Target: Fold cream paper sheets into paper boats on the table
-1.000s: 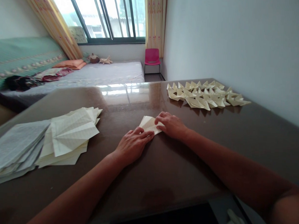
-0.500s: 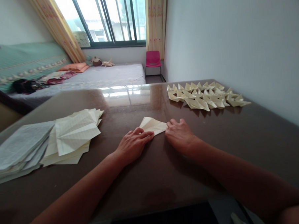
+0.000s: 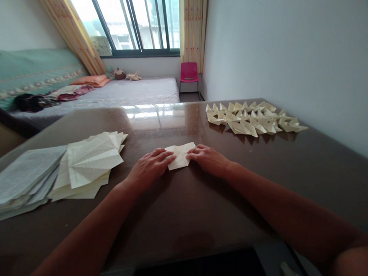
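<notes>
left fingers [image 3: 163, 156]: held together and flat, my tips pressing the left edge of the folded paper, apparently to pin it so it cannot slide.
right fingers [image 3: 194, 153]: together and flat, tips on the right edge of the folded paper; no pinch that i can see.
left hand [image 3: 149, 168]: palm down, just left of the folded paper.
right hand [image 3: 209, 159]: palm down, just right of the folded paper.
folded paper [image 3: 179, 156]: small cream piece, lying flat between my two hands on the table.
table [image 3: 199, 203]: dark, glossy top under the folded paper.
creased sheets [image 3: 90, 162]: larger cream stack, well left of the folded paper, probably within reach as supply.
grey sheets [image 3: 20, 179]: further left, touching that stack.
finished shapes [image 3: 253, 116]: many small folds laid in rows, beyond and right of the folded paper, near the wall.
</notes>
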Tool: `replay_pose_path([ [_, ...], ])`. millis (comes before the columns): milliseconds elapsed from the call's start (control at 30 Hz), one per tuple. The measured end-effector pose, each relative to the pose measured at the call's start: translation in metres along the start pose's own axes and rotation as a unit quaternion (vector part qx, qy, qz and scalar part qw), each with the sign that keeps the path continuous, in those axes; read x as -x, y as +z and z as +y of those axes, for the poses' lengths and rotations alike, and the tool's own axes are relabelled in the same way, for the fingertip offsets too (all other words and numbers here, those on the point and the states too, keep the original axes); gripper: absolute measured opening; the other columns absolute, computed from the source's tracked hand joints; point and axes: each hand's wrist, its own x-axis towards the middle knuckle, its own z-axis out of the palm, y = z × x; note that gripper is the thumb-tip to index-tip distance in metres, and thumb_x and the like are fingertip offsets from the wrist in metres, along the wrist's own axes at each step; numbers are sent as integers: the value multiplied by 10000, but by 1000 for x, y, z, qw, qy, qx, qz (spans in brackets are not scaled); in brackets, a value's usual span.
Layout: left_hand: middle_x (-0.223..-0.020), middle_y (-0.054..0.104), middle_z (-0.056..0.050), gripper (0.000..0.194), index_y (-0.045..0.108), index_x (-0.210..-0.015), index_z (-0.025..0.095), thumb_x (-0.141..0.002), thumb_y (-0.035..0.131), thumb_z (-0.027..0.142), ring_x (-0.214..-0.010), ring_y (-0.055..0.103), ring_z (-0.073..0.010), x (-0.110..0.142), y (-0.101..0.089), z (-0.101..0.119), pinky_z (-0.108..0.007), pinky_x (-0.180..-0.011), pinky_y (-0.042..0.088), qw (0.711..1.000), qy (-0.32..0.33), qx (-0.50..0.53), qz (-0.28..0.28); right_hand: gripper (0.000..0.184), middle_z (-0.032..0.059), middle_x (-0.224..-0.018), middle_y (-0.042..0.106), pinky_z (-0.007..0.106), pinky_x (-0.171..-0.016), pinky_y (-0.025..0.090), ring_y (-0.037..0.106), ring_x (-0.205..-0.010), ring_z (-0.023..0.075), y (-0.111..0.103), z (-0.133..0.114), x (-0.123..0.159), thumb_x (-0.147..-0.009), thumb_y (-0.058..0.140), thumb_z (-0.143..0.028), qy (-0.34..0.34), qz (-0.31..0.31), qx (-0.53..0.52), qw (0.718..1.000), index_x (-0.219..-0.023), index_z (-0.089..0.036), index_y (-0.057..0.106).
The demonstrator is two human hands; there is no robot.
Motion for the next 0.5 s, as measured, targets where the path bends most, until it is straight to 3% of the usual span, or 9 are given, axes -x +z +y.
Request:
replay_pose_path([
  [200,-1212,640,-30,303,609,-1190,270,-923,467,249,-1156,509,-229,-4,-3,8,-386,-938,436,999,34,-19,-4,289,98,-1133,660,331,-943,419,543,-1039,194,6,7,-1,-927,430,-148,-20,39,-46,998,-1080,-160,676],
  [333,-1032,694,-25,265,671,-1052,261,-943,431,293,-995,566,-182,-6,-8,20,-306,-843,449,998,54,37,-8,245,79,-1102,670,338,-934,410,546,-1027,191,4,5,-1,-926,463,-203,-32,27,-69,997,-1025,-179,687],
  [500,-955,697,1,282,684,-971,262,-946,414,341,-887,590,-147,-6,-2,21,-244,-764,439,986,-19,162,-41,206,61,-1004,686,308,-926,398,569,-966,161,-4,2,0,-907,500,-180,-64,2,-145,987,-964,-187,698],
])
